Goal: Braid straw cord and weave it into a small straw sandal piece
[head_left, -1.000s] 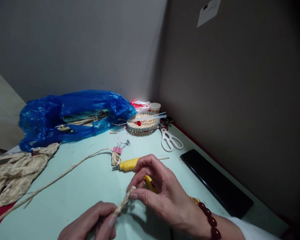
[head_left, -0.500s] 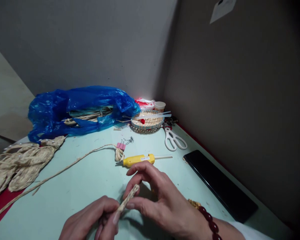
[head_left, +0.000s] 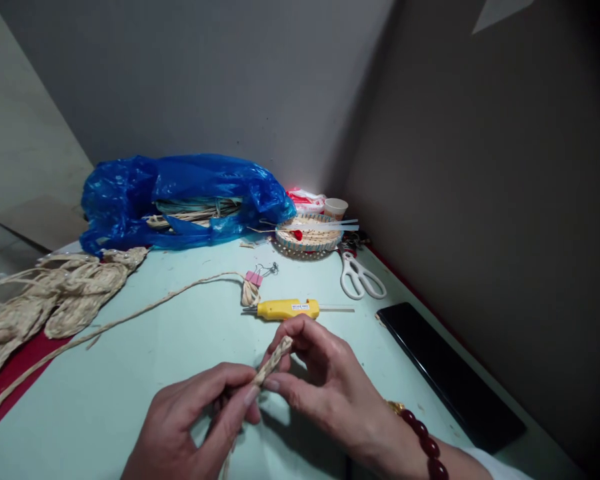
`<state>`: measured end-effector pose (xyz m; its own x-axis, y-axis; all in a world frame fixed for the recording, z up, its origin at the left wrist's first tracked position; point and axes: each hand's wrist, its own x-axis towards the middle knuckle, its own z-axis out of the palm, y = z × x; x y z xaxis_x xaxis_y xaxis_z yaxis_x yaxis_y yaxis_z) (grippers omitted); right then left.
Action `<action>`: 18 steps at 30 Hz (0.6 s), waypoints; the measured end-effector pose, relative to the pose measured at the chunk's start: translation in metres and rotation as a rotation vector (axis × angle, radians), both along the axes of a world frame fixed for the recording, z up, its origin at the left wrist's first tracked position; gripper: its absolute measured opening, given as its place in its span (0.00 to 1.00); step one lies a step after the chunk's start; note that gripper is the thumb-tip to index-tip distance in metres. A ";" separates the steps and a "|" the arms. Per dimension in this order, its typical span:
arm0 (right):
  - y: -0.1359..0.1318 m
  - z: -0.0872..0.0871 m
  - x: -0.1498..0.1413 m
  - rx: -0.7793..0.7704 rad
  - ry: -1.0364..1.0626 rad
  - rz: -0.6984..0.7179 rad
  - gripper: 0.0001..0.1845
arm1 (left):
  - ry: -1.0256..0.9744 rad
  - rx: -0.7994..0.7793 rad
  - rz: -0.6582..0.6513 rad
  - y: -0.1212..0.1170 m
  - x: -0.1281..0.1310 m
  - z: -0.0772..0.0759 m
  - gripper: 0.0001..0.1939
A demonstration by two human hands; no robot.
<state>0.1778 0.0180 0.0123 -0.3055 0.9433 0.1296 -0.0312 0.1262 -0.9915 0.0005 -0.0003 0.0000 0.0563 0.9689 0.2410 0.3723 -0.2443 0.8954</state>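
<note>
A short, pale braided straw piece is held between both hands, its upper end pointing away and to the right. My left hand pinches its lower part between thumb and forefinger. Fingers of my right hand close around the upper part from the right, with the thumb against its side. Loose strands hang under my left hand. Just beyond my hands lies a yellow glue gun with a clear glue stick in it. A pink binder clip grips a small straw bundle.
A long straw cord runs from the clip to the left edge. Braided straw pieces lie at left, below a blue plastic bag. Further back are a round woven basket, paper cup and white-handled scissors. A black phone lies right.
My view has shifted, so the table's things appear further right and higher. Both hands keep hold of the braided straw piece, and the left hand shows more fully.
</note>
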 end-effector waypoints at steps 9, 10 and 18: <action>-0.003 0.001 -0.003 0.165 -0.148 -0.082 0.06 | -0.077 -0.173 0.036 -0.003 0.004 0.003 0.05; -0.004 0.001 -0.003 0.220 -0.167 -0.113 0.05 | -0.076 -0.214 0.024 -0.003 0.004 0.004 0.07; -0.008 -0.003 0.003 0.800 -0.300 -0.190 0.11 | -0.011 -0.301 -0.113 -0.003 0.002 0.007 0.14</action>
<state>0.1811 0.0103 0.0092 -0.2794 0.6424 0.7137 0.3088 0.7639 -0.5667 0.0024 -0.0031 0.0070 0.1666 0.9845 -0.0546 0.3476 -0.0068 0.9376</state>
